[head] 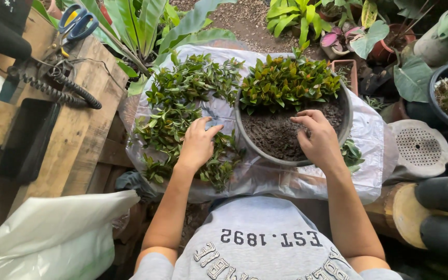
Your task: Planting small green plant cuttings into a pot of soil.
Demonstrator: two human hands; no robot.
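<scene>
Leafy cuttings are spread in a loose heap over the left half of a clear plastic sheet. The left hand is laid on the heap near its front edge, fingers curled down into the sprigs; whether any are pinched in the grip cannot be told. A round grey pot is set on the right half of the sheet, its far half filled with planted cuttings. The right hand is pressed into the bare soil, its grip loosely bent and holding nothing visible.
</scene>
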